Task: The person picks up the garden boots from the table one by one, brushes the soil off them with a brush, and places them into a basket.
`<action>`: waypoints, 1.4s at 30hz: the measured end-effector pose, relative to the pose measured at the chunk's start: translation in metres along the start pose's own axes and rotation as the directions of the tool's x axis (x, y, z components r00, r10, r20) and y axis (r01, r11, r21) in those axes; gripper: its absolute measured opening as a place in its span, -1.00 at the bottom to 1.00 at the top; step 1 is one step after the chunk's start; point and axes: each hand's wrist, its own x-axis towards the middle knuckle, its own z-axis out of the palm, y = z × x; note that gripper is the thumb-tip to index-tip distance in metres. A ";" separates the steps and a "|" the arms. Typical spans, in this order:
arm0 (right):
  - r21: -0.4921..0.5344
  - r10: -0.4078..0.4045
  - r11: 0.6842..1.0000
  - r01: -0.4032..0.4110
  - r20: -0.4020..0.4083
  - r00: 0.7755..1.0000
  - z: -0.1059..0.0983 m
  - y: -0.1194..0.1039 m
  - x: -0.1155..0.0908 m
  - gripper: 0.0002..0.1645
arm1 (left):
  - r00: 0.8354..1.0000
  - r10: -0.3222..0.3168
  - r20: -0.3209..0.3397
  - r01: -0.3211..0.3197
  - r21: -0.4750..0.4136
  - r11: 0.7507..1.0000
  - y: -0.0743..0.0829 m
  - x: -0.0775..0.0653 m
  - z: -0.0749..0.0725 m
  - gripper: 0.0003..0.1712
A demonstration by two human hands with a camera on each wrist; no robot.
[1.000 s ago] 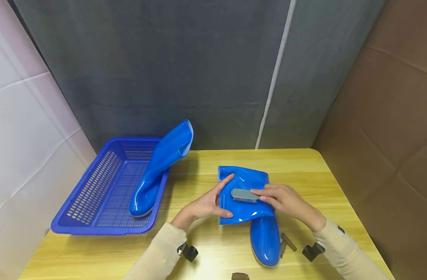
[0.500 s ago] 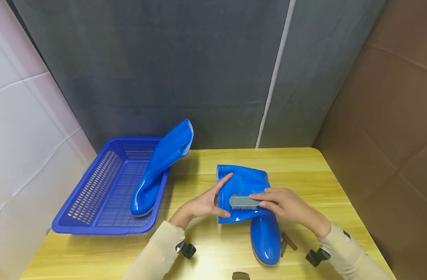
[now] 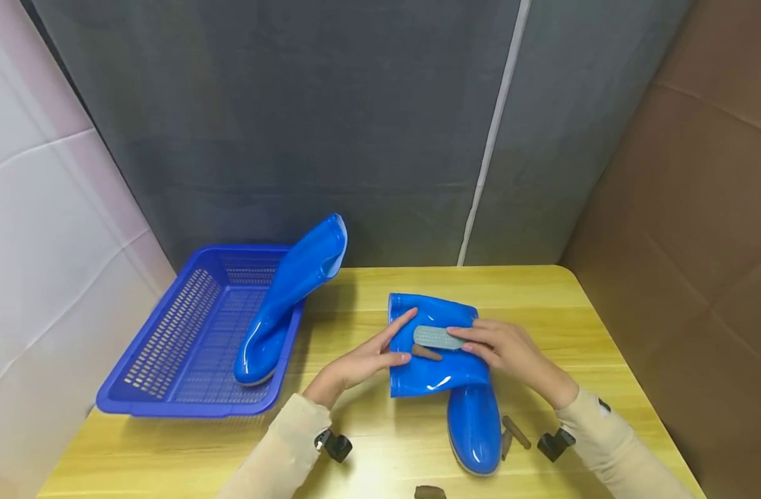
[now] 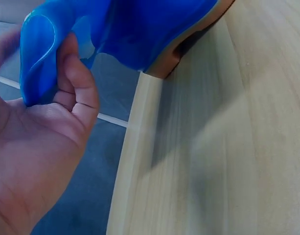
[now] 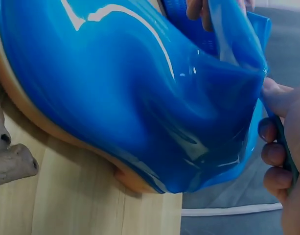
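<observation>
A shiny blue rain boot (image 3: 473, 433) lies bent over on the table, its wide shaft to the left and toe toward me. My left hand (image 3: 358, 364) grips the top of the shaft; the left wrist view shows curled fingers around the boot's rim (image 4: 37, 58). Between fingers and thumb, my right hand (image 3: 511, 353) holds a grey-green scrub brush (image 3: 433, 337) by one end, tilted over the shaft. Just below the brush, a brown clay-like lump (image 3: 427, 353) lies on the boot, next to my left thumb. In the right wrist view the boot (image 5: 91, 88) covers most of the brush.
At left stands a blue perforated basket (image 3: 187, 409), with the second blue boot (image 3: 293, 277) leaning out over its right side. Brown stick-like pieces (image 3: 516, 433) lie right of the toe, and another brown lump (image 3: 430, 492) is at the front. A dark curtain (image 3: 293, 125) hangs behind the table (image 3: 530, 291).
The brush moved down the shaft, then back up and tilted, its top face now showing. The brown lump on the shaft has come into view. My left thumb has shifted up slightly.
</observation>
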 end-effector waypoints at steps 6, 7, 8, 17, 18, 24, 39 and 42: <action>0.080 -0.026 0.997 0.019 0.085 0.996 -0.005 -0.007 -0.004 -0.55 | 0.998 -0.023 -0.051 0.021 -0.028 0.999 0.005 0.000 0.002 -0.34; 0.088 -0.026 0.996 0.017 0.099 0.995 -0.006 -0.009 -0.004 -0.56 | 0.998 -0.024 -0.052 0.023 -0.015 1.000 0.005 0.000 0.002 -0.34; 0.093 -0.024 0.996 0.013 0.111 0.994 -0.007 -0.010 -0.005 -0.57 | 0.998 -0.025 -0.052 0.025 -0.002 1.000 0.005 0.000 0.002 -0.34; 0.112 -0.076 0.992 0.053 0.217 0.973 -0.015 -0.031 -0.011 -0.59 | 0.997 -0.030 -0.075 0.034 0.061 0.998 0.000 0.002 0.001 -0.31; 0.099 -0.084 0.993 0.063 0.221 0.972 -0.015 -0.032 -0.012 -0.59 | 0.996 -0.033 -0.078 0.039 0.074 0.996 0.000 0.002 0.002 -0.30; 0.089 -0.107 0.992 0.090 0.210 0.972 -0.019 -0.041 -0.023 -0.62 | 0.994 -0.039 -0.104 0.056 0.169 0.984 -0.002 0.001 0.003 -0.25; 0.123 -0.107 0.989 0.079 0.236 0.966 -0.018 -0.048 -0.040 -0.64 | 0.990 -0.009 -0.144 0.036 0.186 0.982 -0.001 0.000 0.003 -0.34; 0.114 -0.081 0.992 0.053 0.258 0.963 -0.015 -0.050 -0.043 -0.64 | 0.988 -0.001 -0.157 0.032 0.197 0.980 -0.002 -0.001 0.003 -0.40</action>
